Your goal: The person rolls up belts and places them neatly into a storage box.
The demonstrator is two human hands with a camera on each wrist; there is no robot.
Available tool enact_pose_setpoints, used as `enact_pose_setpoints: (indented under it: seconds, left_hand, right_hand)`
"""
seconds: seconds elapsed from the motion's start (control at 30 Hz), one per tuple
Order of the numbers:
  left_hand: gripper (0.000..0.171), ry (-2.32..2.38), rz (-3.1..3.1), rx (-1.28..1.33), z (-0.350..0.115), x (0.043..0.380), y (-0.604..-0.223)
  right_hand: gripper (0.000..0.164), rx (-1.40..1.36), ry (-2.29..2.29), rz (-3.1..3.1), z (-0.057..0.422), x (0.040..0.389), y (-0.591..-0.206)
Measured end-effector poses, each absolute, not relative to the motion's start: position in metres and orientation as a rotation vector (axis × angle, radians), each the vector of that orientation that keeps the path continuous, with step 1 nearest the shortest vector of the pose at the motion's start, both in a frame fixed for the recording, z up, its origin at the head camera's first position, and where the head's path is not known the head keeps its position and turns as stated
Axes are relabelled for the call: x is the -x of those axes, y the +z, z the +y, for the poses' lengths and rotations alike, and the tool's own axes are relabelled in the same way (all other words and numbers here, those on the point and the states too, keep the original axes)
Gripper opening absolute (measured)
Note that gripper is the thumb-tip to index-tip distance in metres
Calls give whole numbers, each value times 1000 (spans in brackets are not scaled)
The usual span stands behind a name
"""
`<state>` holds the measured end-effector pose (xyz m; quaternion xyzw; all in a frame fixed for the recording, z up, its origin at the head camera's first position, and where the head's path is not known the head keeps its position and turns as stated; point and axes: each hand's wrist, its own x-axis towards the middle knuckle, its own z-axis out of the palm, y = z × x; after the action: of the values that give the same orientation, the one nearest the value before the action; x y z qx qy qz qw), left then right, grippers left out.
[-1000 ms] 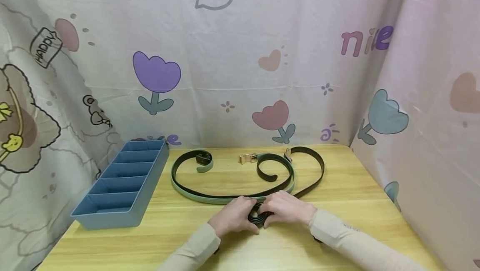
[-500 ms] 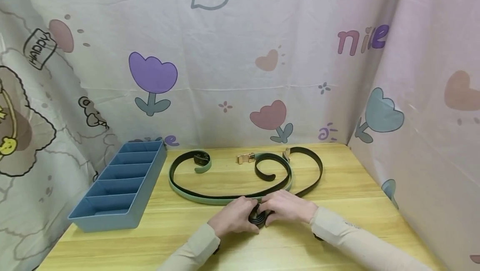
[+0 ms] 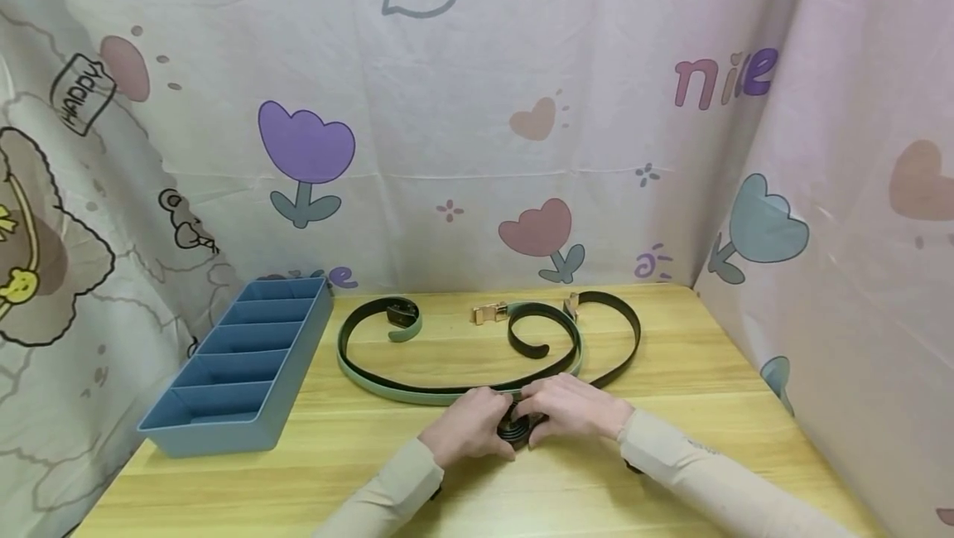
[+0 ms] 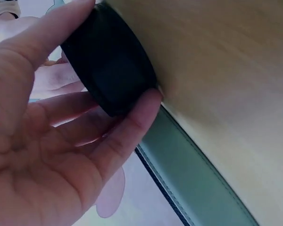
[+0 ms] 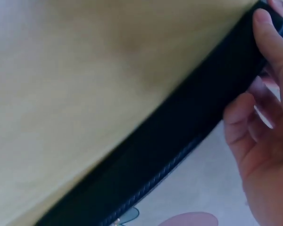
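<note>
- Black belt (image 3: 513,432): part of it is rolled up on the tabletop (image 3: 566,488), between both hands, just in front of the green belt (image 3: 402,394).
- Left hand (image 3: 468,426): bent around the roll, thumb on one side, fingers on the other.
- Right hand (image 3: 577,408): pinches the belt at the roll's other side.
- Blue box (image 3: 284,393): off to the left, well apart from the hands.

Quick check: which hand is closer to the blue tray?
Left. The left hand is right of the blue tray, at the left side of the black coil; the right hand is farther right, at its other side.
</note>
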<state>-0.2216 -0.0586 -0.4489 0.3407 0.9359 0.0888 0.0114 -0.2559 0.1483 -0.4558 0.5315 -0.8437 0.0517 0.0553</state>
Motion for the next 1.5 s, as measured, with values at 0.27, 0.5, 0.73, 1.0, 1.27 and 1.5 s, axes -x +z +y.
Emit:
enact_pose_setpoints:
  seconds: [0.27,0.5,0.73,1.0,1.27,1.5]
  left_hand:
    - [50,349,2911,-983,-62,221,-448]
    - [51,286,2964,-1129,-61,221,-453]
    - [51,263,2868,-1161,-65,227,-451]
    - [54,346,2856,-1127,-64,224,-450]
    - [48,407,2913,-1110,-63,223,-454]
    - [47,460,2846,-1088,-63,224,-452]
  right_hand:
    - [34,-1632,86,-2519,147,258,-456]
    - [32,-1672,161,-2442,145,256,-462]
    - [32,-1679,185,-2578,150,254,-455]
    - [24,-1683,171,-2577,145,252,-454]
    - [31,-1662,132,-2574,149,253,-457]
    - [36,-1667,156,-2549,150,254,-456]
